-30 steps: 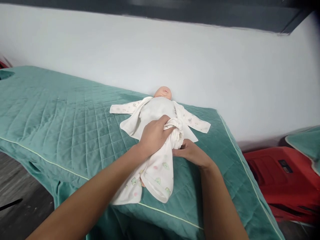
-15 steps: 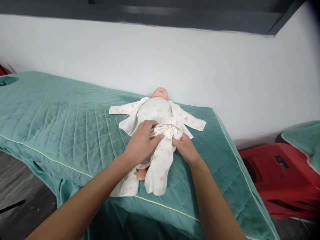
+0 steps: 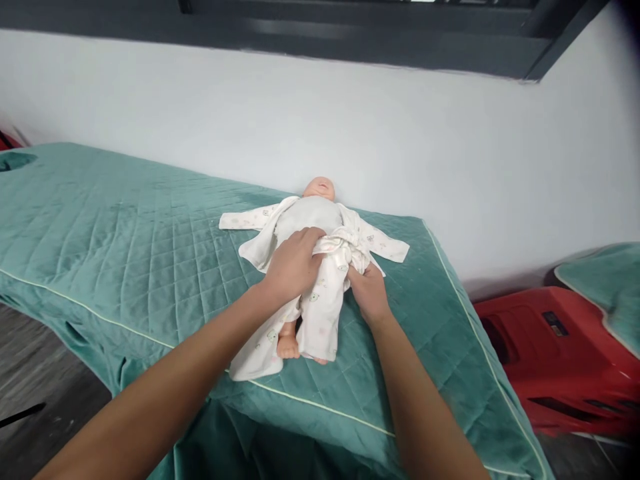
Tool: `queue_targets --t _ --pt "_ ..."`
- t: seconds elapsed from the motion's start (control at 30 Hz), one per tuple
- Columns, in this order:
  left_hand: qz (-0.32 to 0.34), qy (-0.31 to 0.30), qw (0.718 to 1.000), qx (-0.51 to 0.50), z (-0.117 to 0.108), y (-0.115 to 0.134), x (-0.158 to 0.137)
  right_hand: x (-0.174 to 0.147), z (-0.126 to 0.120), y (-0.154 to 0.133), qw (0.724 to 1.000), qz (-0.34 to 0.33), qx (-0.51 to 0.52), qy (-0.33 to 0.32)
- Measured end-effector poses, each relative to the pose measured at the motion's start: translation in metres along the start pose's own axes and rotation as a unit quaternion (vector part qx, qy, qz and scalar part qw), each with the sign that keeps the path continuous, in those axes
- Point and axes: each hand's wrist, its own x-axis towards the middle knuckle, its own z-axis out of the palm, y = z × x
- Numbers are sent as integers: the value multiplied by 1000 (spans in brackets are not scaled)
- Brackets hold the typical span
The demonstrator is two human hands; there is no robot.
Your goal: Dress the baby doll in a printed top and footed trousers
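Note:
A baby doll [image 3: 320, 189] lies on its back, head toward the wall, with a white patterned baby shirt [image 3: 385, 245] spread open beneath its pale torso. My left hand [image 3: 297, 262] grips the waist of the white printed baby pants [image 3: 323, 317] from the left, thumb and fingers closed on the cloth. On the other side my right hand [image 3: 369, 290] pinches the bunched waistband. One pant leg covers a doll leg almost to the toes. The other pant leg lies flat at the left, beside a bare doll foot [image 3: 288, 342].
A green quilted cover [image 3: 150, 247] with pale piping drapes the bed. Behind it stands a white wall [image 3: 300, 120] under a dark frame. A red plastic chair or stool [image 3: 555, 347] stands on the right, partly under green cloth.
Both hands have drawn the pants up toward the doll's torso. The pant legs have moved up the bed, and more of the doll's feet shows below them.

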Motion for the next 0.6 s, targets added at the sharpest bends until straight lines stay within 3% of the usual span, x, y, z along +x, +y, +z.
queue_targets --t 0.23,0.37,0.47,0.6 --pt "-3 11 1000 18 7 -3 22 3 0 -1 1000 -8 7 23" --pt "-29 -4 991 -128 -1 -11 20 0 0 -8 998 -22 32 40" --pt "-67 -37 958 -278 -10 -23 14 -7 4 -16 997 -37 60 10" --pt "-101 -51 919 -377 -16 -39 7 -8 7 -31 997 -38 43 -54"
